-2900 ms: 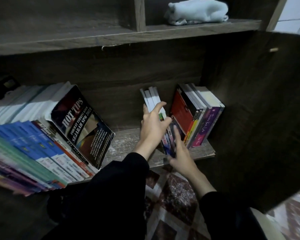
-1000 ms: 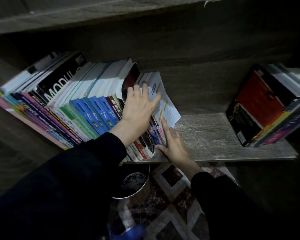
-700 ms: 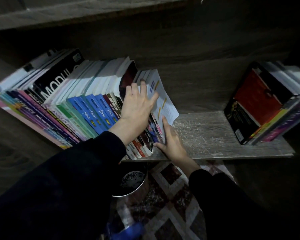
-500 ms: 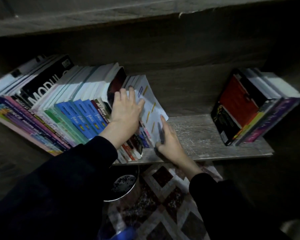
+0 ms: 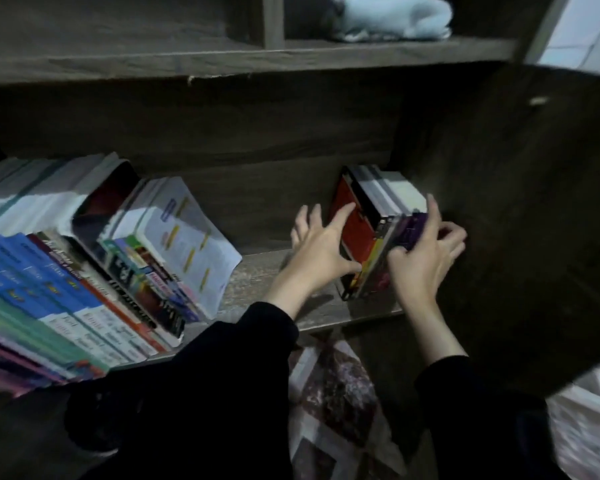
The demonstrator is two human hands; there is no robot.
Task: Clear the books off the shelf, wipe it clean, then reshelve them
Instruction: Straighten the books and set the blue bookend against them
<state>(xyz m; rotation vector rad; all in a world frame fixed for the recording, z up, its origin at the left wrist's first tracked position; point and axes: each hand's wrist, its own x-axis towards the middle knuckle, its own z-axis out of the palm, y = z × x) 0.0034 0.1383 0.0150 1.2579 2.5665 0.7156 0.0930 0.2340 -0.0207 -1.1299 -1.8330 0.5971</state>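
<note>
Nearest me, black sleeves (image 5: 194,393) fill the bottom of the frame. Between them shows a strip of floor (image 5: 333,386) tiled in dark red and white. The left sleeve hides part of the shelf's front edge at lower centre.

Just beyond is the shelf (image 5: 257,282), a scuffed grey-brown wood-grain board. It runs from the left edge to a dark wooden panel (image 5: 516,220) that closes off the right side.

Right of centre, both hands are on a small stack of books (image 5: 392,192) standing against that panel. The left hand (image 5: 321,252) lies on the red cover with fingers spread and nearly straight, its grip apart and pressing, and its thumb rests against the spines. The right hand (image 5: 420,265) has its grip clamped on the stack's far side, fingers curled round the purple book and forefinger raised along the top edge.

A bare stretch of board separates this stack from the long row of books (image 5: 66,271) at left. That row leans rightward, with blue, green and red spines towards me and a pale cover with yellow marks at its end. The row runs off the frame at left, and motion blur smears every title.

Behind everything the back wall is dim. Higher up, an upper shelf (image 5: 222,60) crosses the frame. On it, at upper right, sits a bunched pale-blue cloth (image 5: 388,17), cropped by the top edge. White wall tiles (image 5: 582,26) show in the upper right corner.
</note>
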